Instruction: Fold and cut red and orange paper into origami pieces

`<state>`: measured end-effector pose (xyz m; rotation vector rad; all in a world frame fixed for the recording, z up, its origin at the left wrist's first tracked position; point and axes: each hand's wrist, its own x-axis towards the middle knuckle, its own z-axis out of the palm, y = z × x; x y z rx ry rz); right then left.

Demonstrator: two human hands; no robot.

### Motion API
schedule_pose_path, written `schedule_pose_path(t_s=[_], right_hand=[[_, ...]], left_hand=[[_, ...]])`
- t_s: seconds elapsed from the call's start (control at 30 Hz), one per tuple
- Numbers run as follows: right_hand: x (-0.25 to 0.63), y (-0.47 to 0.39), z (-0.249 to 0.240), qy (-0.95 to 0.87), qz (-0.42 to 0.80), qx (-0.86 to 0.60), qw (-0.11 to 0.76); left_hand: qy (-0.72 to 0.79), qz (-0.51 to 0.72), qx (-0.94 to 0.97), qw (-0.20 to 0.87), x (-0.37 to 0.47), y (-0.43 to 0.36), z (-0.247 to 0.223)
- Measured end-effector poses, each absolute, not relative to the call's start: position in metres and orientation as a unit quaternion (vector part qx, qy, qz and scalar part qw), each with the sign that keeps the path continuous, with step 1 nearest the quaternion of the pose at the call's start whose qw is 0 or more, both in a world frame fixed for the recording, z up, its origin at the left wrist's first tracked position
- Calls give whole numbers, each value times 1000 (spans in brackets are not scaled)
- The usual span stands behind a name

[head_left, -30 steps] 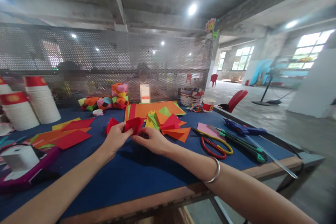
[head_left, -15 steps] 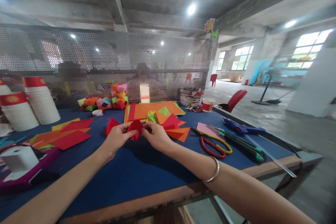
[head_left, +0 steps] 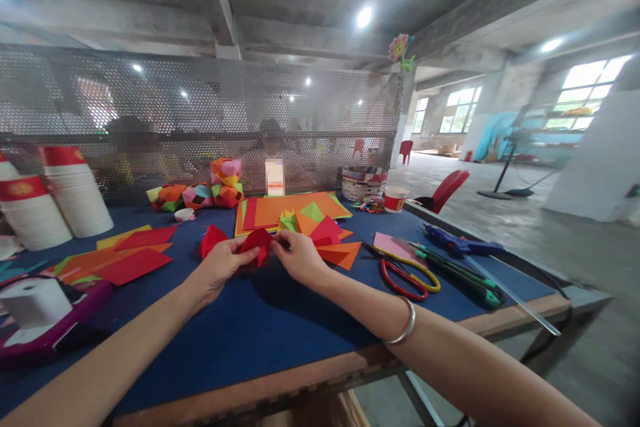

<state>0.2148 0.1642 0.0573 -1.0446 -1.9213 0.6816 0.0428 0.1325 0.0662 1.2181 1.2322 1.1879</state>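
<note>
Above the blue tabletop [head_left: 280,340], my left hand [head_left: 220,268] is closed on a folded red paper piece [head_left: 259,244], thumb across its front. My right hand [head_left: 300,257] pinches the same piece at its right edge, fingers bent. Just behind my left hand shows more folded red paper [head_left: 212,239]; whether it joins the held piece I cannot tell. Beyond my hands are folded green and yellow pieces [head_left: 309,213], red and orange folded pieces [head_left: 339,253], and a stack of orange sheets [head_left: 270,211].
On the right lie scissors [head_left: 410,285], a green cutter [head_left: 470,273] and a blue glue gun [head_left: 453,241] with a clear stick. Coloured sheets [head_left: 135,265], stacked paper cups [head_left: 83,200] and a purple device [head_left: 75,320] are left. Paper balls [head_left: 225,192] stand before a mesh screen [head_left: 320,120].
The view has shifted very slightly. Both hands keep their hold on the red paper, with hardly any finger movement.
</note>
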Motion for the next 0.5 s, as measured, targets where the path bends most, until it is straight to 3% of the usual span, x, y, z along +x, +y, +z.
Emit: schedule_pose_path(t_s=[0.5], right_hand=[[215, 165, 58, -753, 277, -424, 420]], left_hand=[[496, 486, 500, 517, 38, 134, 62]])
